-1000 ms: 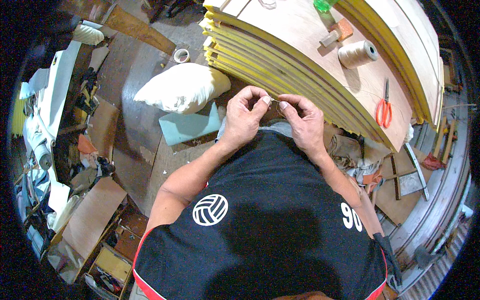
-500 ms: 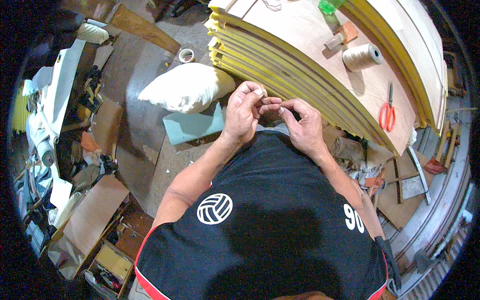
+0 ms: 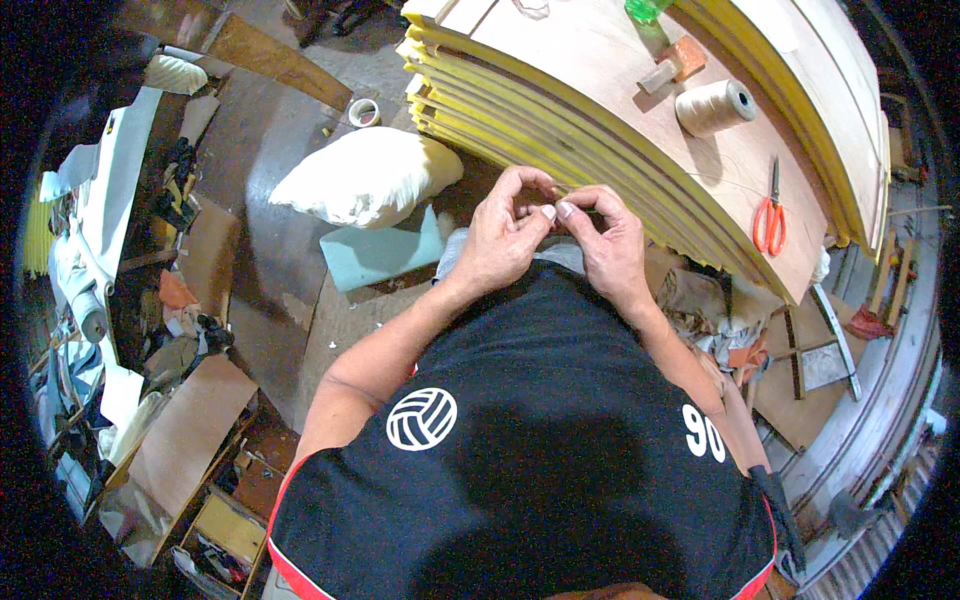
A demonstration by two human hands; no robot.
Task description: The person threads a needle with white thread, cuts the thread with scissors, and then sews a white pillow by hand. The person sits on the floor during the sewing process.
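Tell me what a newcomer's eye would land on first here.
Probably the big stack of curved, yellow-edged boards at upper right, with orange-handled scissors and a beige thread spool lying on top. Next, the plump white bundle left of the stack, beside a pale blue-green slab. Then the left hand and right hand, fingertips close together at upper centre, just beyond the black shirt.

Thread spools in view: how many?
1: a beige thread spool on the pale panel, above and right of the right hand in the picture, between scissors and a small block. Others may hide in the clutter.
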